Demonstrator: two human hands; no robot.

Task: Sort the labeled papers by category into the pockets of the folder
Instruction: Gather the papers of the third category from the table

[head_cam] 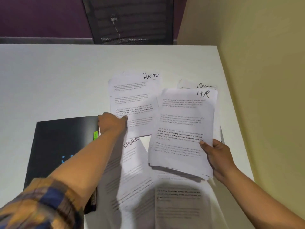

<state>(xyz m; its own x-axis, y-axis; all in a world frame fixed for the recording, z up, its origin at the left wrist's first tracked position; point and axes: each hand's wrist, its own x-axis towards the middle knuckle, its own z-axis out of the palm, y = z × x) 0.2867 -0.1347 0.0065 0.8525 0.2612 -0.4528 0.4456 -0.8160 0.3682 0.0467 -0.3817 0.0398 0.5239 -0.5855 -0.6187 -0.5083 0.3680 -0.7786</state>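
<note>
A black folder (59, 142) lies closed on the white table at the left, with a green tab on its right edge. My right hand (216, 156) grips a stack of printed papers (181, 129) whose top sheet is labeled "HR". My left hand (112, 123) reaches forward and pinches the lower left edge of a sheet labeled "HR" (133, 103) lying on the table; another label shows through beneath it. A "SPORTS" sheet (132, 156) lies under my left forearm. Another "SPORTS" sheet (194, 85) peeks out behind the held stack.
More printed sheets (178, 204) lie at the near edge of the white table (57, 80). A yellow wall (264, 63) borders the table on the right. A dark mesh chair back (128, 20) stands beyond the far edge.
</note>
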